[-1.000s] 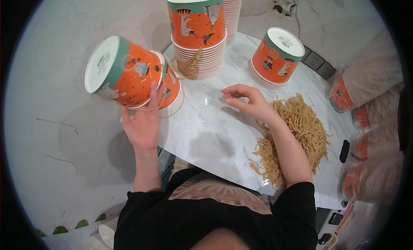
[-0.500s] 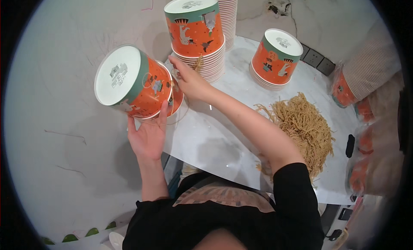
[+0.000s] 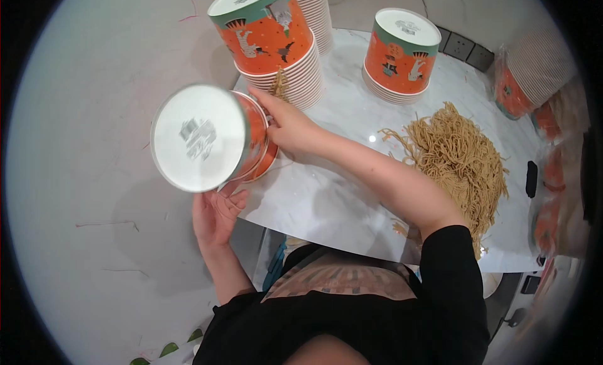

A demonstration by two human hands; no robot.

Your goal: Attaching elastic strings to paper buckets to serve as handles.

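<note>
Left hand (image 3: 215,220) sitting under tub (image 3: 200,138), left of frame, right hand (image 3: 289,123) touching its rim, can't tell grips, strands (image 3: 457,161) lying right.

a second ago the right hand (image 3: 292,125) hung over the table (image 3: 317,198) near the pile of tan strands (image 3: 461,161); now it is at the rim side of the tipped orange paper bucket (image 3: 200,139). the bucket has swung round, its white base facing the camera and hiding much of the printed side. the left hand (image 3: 217,217), once with a finger up along that print, now curls its fingers (image 3: 237,200) below.
</note>
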